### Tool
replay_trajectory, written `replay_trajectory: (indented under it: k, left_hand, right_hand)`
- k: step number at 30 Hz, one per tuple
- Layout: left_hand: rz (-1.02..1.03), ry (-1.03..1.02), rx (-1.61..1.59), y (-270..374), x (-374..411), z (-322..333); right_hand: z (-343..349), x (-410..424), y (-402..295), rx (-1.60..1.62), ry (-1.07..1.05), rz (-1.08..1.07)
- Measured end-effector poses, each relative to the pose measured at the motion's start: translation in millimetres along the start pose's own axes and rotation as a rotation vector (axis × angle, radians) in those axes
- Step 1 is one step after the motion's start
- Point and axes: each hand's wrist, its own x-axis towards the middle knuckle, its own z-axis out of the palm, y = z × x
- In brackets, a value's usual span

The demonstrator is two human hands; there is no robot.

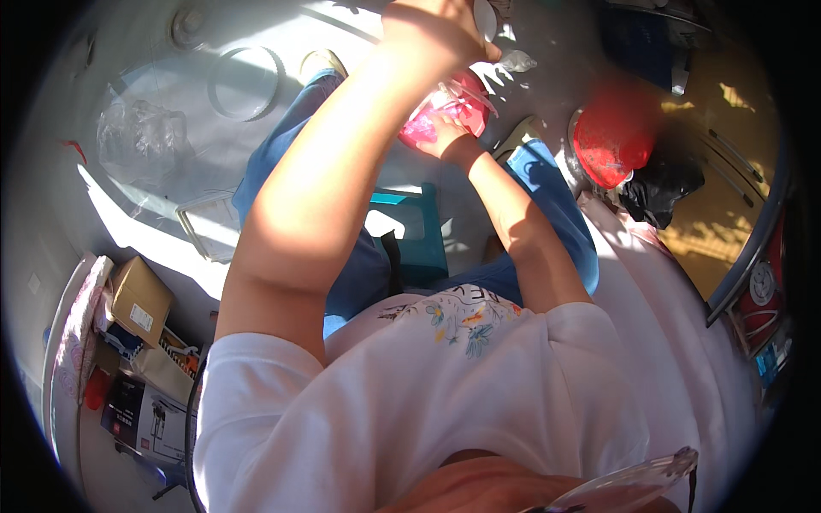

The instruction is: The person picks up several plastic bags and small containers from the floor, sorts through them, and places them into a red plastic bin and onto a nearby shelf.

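Observation:
My left arm reaches across the upper middle, and my left hand (439,32) is partly cut off by the top edge. It is closed around a white round object (485,22), whose kind I cannot make out. Below it, my right hand (447,136) reaches into a pinkish-red basin (478,96) on the floor between my feet. Its fingers grip thin pink plastic (421,130), and pale strips lie in the basin too. Strong sunlight washes out part of the basin. A small clear plastic piece (517,61) lies just beyond the basin.
A teal plastic stool (433,237) stands between my legs. On the left are a clear round lid (277,80), a clear plastic bag (141,138), a white plastic frame (208,224) and cardboard boxes (141,301). A red container (606,144) and black plastic bag (664,183) are on the right.

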Motion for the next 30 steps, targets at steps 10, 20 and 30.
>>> replay_trajectory:
  k: [10,20,30]
  left_hand:
    - [-0.069,-0.033,0.010,-2.9,4.2,-4.4]
    - [-0.127,-0.106,0.027,11.8,9.3,-6.7]
    - [-0.179,-0.299,-0.128,29.6,17.0,-14.3]
  right_hand:
    - [8.0,40.0,47.2,0.184,0.257,-0.027]
    - [-15.1,-53.9,85.9,1.386,0.453,-0.041]
    - [9.8,-52.9,97.5,2.011,0.445,0.150]
